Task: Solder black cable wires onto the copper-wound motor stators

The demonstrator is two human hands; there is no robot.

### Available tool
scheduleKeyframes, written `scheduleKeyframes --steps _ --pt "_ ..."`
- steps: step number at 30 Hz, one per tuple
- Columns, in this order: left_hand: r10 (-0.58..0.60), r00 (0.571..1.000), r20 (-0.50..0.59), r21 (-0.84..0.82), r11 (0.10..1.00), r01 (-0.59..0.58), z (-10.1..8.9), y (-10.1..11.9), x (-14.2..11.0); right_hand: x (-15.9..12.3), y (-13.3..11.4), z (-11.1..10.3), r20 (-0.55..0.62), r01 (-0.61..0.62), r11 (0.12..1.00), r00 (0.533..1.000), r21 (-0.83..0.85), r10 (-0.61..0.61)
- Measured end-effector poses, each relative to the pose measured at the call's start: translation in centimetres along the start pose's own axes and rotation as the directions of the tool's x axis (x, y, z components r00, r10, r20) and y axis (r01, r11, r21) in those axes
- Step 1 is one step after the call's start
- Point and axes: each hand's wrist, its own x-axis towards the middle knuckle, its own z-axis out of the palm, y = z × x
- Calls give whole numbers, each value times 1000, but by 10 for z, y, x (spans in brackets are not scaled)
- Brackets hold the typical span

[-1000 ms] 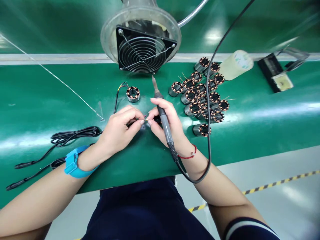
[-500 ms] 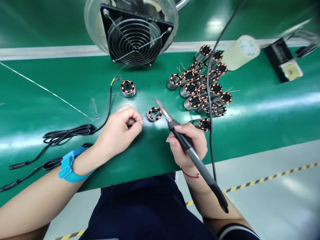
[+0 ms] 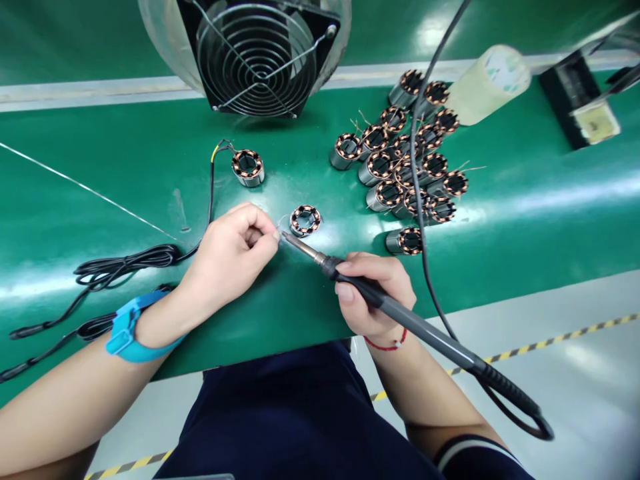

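Note:
My left hand (image 3: 235, 253) is closed in a pinch over the green bench, thumb against forefinger, at a thin wire; most of what lies inside the fingers is hidden. Just to its right a motor stator (image 3: 298, 230) with copper windings stands upright, fine wire ends sticking out of it. My right hand (image 3: 377, 293) grips a soldering iron (image 3: 425, 330) like a pen. The iron's tip points left, close to my left fingertips and in front of the stator; whether it touches the wire I cannot tell.
Several stators (image 3: 380, 167) stand grouped at the right, one lying on its side (image 3: 400, 241). Another stator (image 3: 249, 175) has a black cable (image 3: 133, 260) attached. A fan (image 3: 263, 73) sits behind. Solder wire (image 3: 90, 189) runs in from the left. The iron's cord (image 3: 417, 173) hangs across the right.
The soldering iron has swung down and left, its tip moving from above the stator to beside my left fingertips. My left hand keeps its pinch. The view has shifted slightly.

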Motion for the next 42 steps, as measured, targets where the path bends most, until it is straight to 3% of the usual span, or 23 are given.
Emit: scheduleKeyframes --steps 6,15,19,23,26,29,33,35,42 --pt "-28 1000 4 -32 999 28 -1 1 -1 -2 1 0 -6 -45 999 999 17 46" --pt "-55 998 4 -26 998 55 -1 2 0 0 1 1 -19 -9 1000 1000 6 9" --pt "-49 999 2 -23 999 49 -1 2 1 2 3 0 -52 12 996 999 -93 -17" --pt "-51 999 1 -33 998 51 -1 2 1 11 -2 -1 93 -8 964 995 -264 34" --pt "-57 998 2 -34 998 57 -1 3 1 25 -9 -2 227 -41 965 968 -259 102" --pt "-58 998 6 -38 998 58 -1 3 1 43 -14 -4 330 -54 955 932 -291 153" --pt "-53 999 0 -17 998 53 -2 3 1 61 -8 -1 471 -38 915 848 -401 242" --pt "-56 998 0 -12 998 56 -2 3 1 63 -1 5 499 -19 912 832 -410 242" --pt "-32 999 -4 -9 999 32 -3 2 2 54 24 22 483 37 919 858 -393 172"
